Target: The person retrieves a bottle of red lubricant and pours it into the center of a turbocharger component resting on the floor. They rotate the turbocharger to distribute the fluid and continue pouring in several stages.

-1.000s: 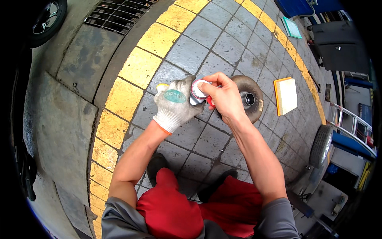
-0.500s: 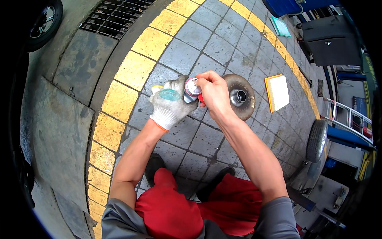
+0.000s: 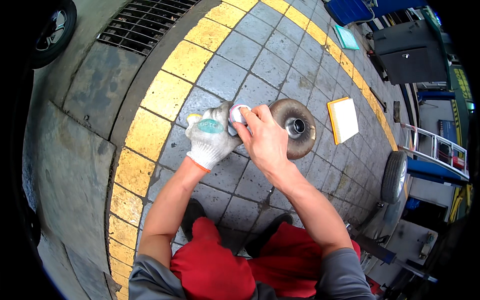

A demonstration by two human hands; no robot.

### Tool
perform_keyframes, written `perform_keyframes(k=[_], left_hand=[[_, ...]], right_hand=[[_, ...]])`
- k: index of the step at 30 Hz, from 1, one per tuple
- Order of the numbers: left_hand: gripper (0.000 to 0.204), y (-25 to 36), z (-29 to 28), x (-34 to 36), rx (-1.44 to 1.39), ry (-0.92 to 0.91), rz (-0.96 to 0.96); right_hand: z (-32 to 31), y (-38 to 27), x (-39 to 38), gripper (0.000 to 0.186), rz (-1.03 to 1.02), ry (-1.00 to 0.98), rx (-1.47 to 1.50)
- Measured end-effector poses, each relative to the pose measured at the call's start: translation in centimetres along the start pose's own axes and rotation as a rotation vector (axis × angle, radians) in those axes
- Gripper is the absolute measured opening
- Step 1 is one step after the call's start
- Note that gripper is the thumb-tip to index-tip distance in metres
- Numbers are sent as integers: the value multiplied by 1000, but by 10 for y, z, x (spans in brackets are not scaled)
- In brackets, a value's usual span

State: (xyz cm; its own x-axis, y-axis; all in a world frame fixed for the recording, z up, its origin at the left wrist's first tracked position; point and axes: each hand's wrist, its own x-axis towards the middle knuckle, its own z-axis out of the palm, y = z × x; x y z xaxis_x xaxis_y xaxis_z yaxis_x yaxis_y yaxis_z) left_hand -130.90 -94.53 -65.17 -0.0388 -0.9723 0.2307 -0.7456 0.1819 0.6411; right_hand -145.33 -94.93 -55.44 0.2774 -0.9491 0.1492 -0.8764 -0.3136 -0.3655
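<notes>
My left hand [image 3: 211,129], in a whitish knitted glove with a teal patch, is closed around a small can. The can [image 3: 238,114] shows a pale round end with a pinkish ring; the rest of it is hidden by my hands. My bare right hand [image 3: 266,136] is closed at the can's right side, thumb and fingers pressed on its end. Just beyond my right hand, a brown, dusty torque converter [image 3: 305,112] lies on the tiles, its metal hub facing up.
A white pleated air filter with an orange edge [image 3: 343,120] lies to the right. Farther off are a greenish filter [image 3: 346,37], a dark cabinet [image 3: 410,55], a wheel [image 3: 394,177] and a ladder [image 3: 440,150]. A floor grate [image 3: 142,25] is at the far left.
My right hand has shifted a little and its fingers now cover more of the can's end. A red piece seen under that hand before is now out of sight.
</notes>
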Motion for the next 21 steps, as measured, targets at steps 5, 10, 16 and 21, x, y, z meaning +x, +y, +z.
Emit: perform_keyframes(k=[5, 10, 16, 21], left_hand=[[65, -1, -1, -1, 28, 6, 9], [59, -1, -1, 2, 40, -12, -2], [64, -9, 11, -1, 40, 67, 32], [57, 0, 2, 2, 10, 23, 5]], right_hand=[[4, -7, 2, 28, -15, 30, 28], [3, -8, 6, 25, -41, -3, -10], [0, -12, 8, 20, -69, -39, -64], [4, -9, 4, 24, 5, -28, -43]])
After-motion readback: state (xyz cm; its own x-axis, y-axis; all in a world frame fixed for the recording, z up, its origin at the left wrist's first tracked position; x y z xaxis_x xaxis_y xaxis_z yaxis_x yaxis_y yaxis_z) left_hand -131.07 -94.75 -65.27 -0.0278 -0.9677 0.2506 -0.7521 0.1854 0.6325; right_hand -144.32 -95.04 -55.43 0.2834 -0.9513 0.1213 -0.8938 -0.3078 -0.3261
